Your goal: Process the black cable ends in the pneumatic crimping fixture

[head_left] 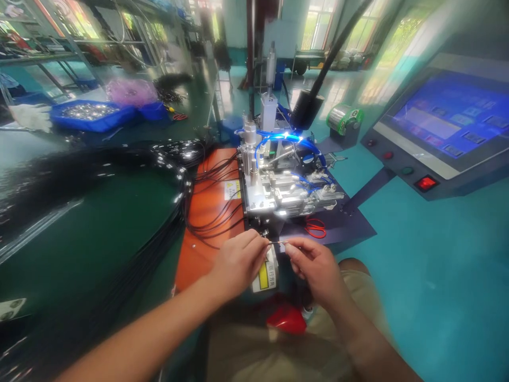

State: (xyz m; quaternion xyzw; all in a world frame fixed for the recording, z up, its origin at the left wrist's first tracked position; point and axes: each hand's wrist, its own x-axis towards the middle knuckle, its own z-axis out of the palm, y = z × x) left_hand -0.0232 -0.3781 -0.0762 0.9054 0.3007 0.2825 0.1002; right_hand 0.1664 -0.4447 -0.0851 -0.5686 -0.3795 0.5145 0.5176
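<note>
In front of the machine, my left hand (240, 261) and my right hand (316, 266) face each other, fingertips a short gap apart. A thin dark cable (275, 243) spans that gap. My left hand is closed in a pinch on it, and the thumb and forefinger of my right hand close on its end. Whether a small metal part sits at that end is too small to tell. Just beyond my hands is the bench machine (286, 185), with metal cylinders and blue air tubes. Several black cables (214, 225) lie across its orange plate (207, 199).
Bundles of black cables (155, 233) cover the green table at left. Behind them stands a blue tray (93, 124) of small shiny parts. Red-handled scissors (315, 228) lie right of the machine, near a wire spool (344, 121). A control screen (453, 114) juts in at right.
</note>
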